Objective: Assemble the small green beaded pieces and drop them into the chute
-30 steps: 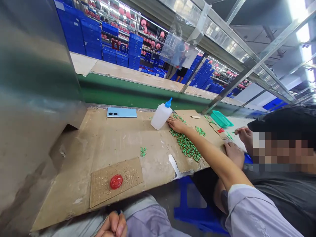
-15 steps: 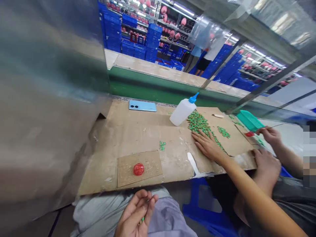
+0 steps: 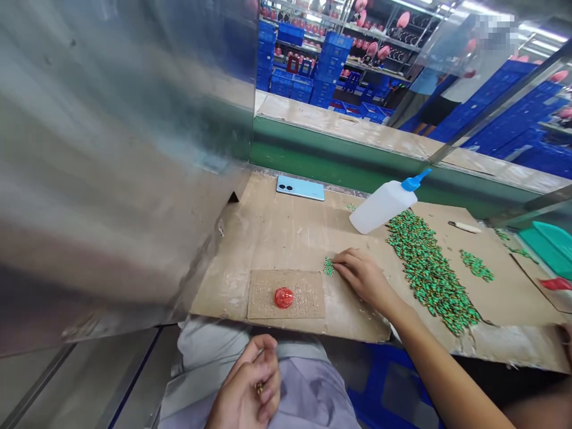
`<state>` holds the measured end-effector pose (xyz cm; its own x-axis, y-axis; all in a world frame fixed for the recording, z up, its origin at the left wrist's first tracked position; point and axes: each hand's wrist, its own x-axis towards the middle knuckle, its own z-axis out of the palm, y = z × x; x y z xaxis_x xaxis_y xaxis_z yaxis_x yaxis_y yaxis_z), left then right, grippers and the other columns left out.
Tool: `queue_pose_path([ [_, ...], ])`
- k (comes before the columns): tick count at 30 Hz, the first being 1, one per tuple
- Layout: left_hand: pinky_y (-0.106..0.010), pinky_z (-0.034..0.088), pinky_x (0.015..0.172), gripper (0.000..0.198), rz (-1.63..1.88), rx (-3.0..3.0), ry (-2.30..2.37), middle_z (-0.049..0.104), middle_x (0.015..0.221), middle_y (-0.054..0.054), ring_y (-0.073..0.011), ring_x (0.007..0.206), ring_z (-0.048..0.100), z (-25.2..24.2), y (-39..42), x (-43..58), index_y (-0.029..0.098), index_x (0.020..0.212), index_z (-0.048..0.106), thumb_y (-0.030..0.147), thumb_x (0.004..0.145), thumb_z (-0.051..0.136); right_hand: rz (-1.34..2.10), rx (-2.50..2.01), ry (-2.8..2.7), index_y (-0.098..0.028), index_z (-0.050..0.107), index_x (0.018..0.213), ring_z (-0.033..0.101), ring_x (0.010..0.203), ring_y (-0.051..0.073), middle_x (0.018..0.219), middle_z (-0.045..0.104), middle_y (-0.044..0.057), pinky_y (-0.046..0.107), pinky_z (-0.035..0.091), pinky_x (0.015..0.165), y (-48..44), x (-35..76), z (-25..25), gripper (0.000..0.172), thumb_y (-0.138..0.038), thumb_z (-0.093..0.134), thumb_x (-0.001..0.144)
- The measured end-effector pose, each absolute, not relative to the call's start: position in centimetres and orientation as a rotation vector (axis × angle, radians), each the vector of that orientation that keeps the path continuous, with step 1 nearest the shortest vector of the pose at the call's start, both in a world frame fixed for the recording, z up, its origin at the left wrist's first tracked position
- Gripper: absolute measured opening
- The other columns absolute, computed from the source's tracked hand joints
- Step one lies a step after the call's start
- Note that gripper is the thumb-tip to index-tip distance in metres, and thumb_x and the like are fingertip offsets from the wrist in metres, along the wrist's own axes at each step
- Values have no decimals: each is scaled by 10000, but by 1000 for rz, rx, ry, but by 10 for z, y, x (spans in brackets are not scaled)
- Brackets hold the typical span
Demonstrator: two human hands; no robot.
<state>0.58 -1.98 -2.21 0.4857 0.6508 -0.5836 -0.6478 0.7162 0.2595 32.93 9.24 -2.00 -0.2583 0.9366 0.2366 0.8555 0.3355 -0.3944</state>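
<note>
Cardboard worktop — left hand half-hides tiny gold bit.

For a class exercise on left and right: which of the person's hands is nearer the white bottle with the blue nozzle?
The right hand is nearer: it rests on the cardboard in front of the white bottle. The left hand is farther, held over the lap beyond the cardboard's near edge.

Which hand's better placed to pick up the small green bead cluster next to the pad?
Probably the right hand: it rests on the cardboard sheet, right beside the small cluster of green beads. The left hand is down at the lap, off the board, curled around a small gold-coloured piece.
</note>
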Motion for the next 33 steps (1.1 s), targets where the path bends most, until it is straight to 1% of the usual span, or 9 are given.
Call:
queue_pose_path([
  [4, -143, 436, 494, 270, 836, 38, 652, 599, 774, 7, -81, 681, 587, -21, -22, 5, 128, 764, 680, 128, 650, 925, 372, -1573, -2094, -230, 725, 962, 702, 897, 277, 946, 753, 97, 462, 564, 850, 92, 329, -13, 228, -354, 555, 1050],
  [9, -211, 588, 813, 380, 727, 41, 748, 723, 876, -39, -188, 929, 771, -6, -22, 9, 142, 938, 710, 284, 732, 995, 477, -1594, -1929, -225, 716, 957, 688, 814, 242, 907, 750, 82, 394, 555, 764, 80, 325, -5, 239, -384, 564, 1051],
  [11, -191, 575, 708, 435, 692, 81, 761, 723, 814, -26, -200, 875, 790, -2, -20, 12, 158, 933, 694, 388, 724, 997, 528, -1582, -1872, -221, 711, 934, 653, 729, 210, 853, 730, 60, 352, 536, 690, 73, 321, -2, 214, -363, 591, 1041],
  [13, -156, 451, 505, 448, 675, 170, 759, 687, 734, -3, -144, 667, 734, 1, -18, 15, 160, 918, 691, 494, 763, 947, 590, -1540, -1827, -222, 700, 927, 641, 712, 193, 843, 713, 47, 327, 525, 660, 62, 311, 3, 180, -337, 611, 1033],
  [16, -165, 263, 434, 479, 687, 343, 774, 617, 665, 23, -49, 475, 503, 4, -14, 23, 141, 958, 721, 602, 866, 818, 705, -1427, -1794, -237, 684, 937, 678, 830, 201, 901, 704, 47, 316, 554, 716, 40, 285, 12, 141, -312, 620, 1038],
  [19, -191, 236, 462, 483, 707, 497, 776, 504, 603, 53, -45, 481, 367, 8, -9, 31, 123, 994, 742, 604, 946, 719, 872, -1227, -1801, -258, 698, 1000, 687, 907, 194, 952, 694, 44, 311, 582, 788, 18, 254, 20, 96, -239, 614, 1045],
  [23, -209, 201, 465, 423, 738, 567, 757, 350, 586, 97, -57, 498, 234, 13, -3, 36, 124, 1006, 752, 542, 941, 750, 906, -1038, -1845, -264, 723, 1123, 692, 988, 178, 1046, 670, 54, 287, 605, 846, 0, 227, 20, 225, -102, 610, 1016],
  [29, -234, 184, 458, 432, 802, 632, 892, 358, 550, 96, -71, 486, 228, 6, -5, 31, 151, 842, 694, 572, 896, 772, 663, -1014, -1915, -243, 698, 1293, 722, 989, 199, 1111, 690, 96, 316, 649, 835, -11, 213, 11, 445, 18, 591, 949],
  [33, -241, 234, 493, 442, 796, 784, 997, 411, 566, 71, -89, 514, 308, 7, -6, 27, 161, 765, 652, 568, 918, 735, 747, -1021, -1822, -257, 735, 1199, 728, 925, 208, 1034, 716, 78, 321, 658, 766, -11, 210, 7, 330, -46, 649, 960],
])
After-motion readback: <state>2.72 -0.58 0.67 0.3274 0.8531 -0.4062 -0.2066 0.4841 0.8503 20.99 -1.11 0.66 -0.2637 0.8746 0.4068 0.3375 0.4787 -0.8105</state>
